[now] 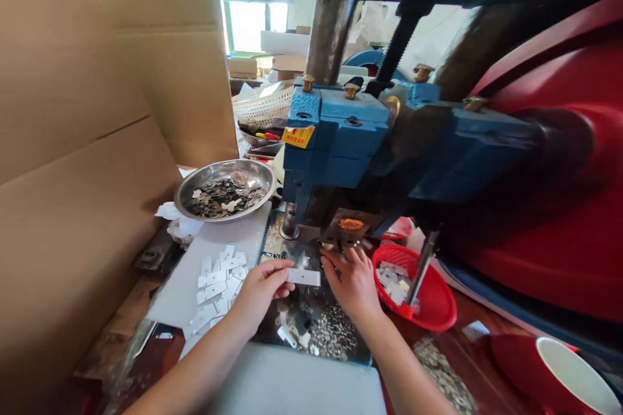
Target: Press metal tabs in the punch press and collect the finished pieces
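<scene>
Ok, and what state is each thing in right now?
Left hand: closed, grip on one end of the strip.
Flat strip: held, other end free.
Right hand: at the press tooling; can't tell if holding anything.
Blue press: upright; running or stopped, can't tell.
Steel bowl: part full of metal pieces.
Red basket: part full.
Pale strips: loose, overlapping.

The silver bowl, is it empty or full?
Partly full: small flat metal pieces lie heaped in the silver bowl, with bare wall showing above them.
</scene>
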`<state>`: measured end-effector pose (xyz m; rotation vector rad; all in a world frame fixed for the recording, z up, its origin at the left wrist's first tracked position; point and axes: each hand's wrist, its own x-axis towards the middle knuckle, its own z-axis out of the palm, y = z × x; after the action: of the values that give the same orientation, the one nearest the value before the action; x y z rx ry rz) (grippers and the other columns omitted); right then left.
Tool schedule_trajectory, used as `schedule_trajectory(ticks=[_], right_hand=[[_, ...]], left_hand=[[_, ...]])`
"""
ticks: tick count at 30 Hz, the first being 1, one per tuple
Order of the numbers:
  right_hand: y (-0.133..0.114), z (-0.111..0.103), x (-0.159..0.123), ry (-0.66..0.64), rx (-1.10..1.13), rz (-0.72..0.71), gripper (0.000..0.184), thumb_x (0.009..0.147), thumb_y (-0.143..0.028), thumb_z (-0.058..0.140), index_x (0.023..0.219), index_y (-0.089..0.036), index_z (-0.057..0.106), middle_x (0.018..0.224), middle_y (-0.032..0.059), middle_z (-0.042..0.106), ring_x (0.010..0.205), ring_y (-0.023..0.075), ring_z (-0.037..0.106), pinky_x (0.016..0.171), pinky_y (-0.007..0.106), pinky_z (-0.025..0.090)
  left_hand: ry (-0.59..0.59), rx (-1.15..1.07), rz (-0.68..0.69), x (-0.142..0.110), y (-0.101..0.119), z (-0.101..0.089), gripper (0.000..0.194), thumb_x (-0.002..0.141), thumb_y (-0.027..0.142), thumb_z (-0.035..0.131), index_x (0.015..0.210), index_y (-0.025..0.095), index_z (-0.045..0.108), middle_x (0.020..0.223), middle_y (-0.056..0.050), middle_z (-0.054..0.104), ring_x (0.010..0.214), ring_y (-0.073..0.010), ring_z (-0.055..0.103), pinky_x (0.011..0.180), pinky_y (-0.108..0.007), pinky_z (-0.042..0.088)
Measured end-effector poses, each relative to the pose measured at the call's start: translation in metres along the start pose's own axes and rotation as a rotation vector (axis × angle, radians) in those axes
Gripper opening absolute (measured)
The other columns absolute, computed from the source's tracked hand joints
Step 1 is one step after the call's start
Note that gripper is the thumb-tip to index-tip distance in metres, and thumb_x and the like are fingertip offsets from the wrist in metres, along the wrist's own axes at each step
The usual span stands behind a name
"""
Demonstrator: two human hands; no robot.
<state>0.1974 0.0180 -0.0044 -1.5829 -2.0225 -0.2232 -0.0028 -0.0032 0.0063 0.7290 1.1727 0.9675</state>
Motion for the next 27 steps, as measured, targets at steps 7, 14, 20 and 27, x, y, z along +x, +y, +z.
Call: schedule_trajectory(ticks=[7, 14, 20, 27], right_hand=[[-0.014, -0.016, -0.023, -0.082, 0.395, 0.028, 0.026, 0.088, -0.031, 0.050, 0.111, -0.024, 0.059, 0.096, 0.0041, 0.066, 0.090, 0.0185, 0.060, 0.078, 0.033, 0.050], [-0.030, -0.024, -0.035, 0.139, 0.356, -0.207, 0.017, 0.082, -0.012, 0.050, 0.087, -0.024, 0.062, 0.092, 0.0026, 0.066, 0.085, 0.0162, 0.059, 0.077, 0.032, 0.049], [-0.018, -0.015, -0.040, 0.094, 0.309, -0.114, 0.011, 0.085, -0.022, 0.054, 0.090, -0.025, 0.064, 0.089, 0.0032, 0.067, 0.086, 0.0188, 0.060, 0.078, 0.037, 0.047], [-0.006, 0.009, -0.017, 0.127, 0.366, 0.231, 0.017, 0.086, -0.035, 0.051, 0.089, -0.022, 0.061, 0.089, 0.0057, 0.062, 0.086, 0.0213, 0.056, 0.077, 0.037, 0.046]], left_hand=[[-0.037, -0.072, 0.014, -0.004, 0.003, 0.005, 0.023, 0.068, 0.023, 0.069, 0.090, 0.014, 0.069, 0.074, -0.003, 0.068, 0.064, -0.0122, 0.062, 0.063, -0.023, 0.048], [-0.223, -0.139, 0.099, -0.011, -0.003, 0.009, 0.033, 0.059, 0.005, 0.057, 0.087, 0.017, 0.068, 0.089, -0.002, 0.070, 0.083, -0.0145, 0.062, 0.075, -0.023, 0.045], [-0.148, 0.307, 0.310, -0.006, -0.004, 0.017, 0.022, 0.071, 0.015, 0.059, 0.090, 0.020, 0.067, 0.086, -0.003, 0.068, 0.082, -0.0178, 0.061, 0.077, -0.029, 0.046], [0.017, 0.862, 0.712, 0.033, 0.003, 0.043, 0.014, 0.082, 0.024, 0.057, 0.086, 0.021, 0.069, 0.089, -0.004, 0.064, 0.088, -0.0197, 0.058, 0.084, -0.034, 0.045]])
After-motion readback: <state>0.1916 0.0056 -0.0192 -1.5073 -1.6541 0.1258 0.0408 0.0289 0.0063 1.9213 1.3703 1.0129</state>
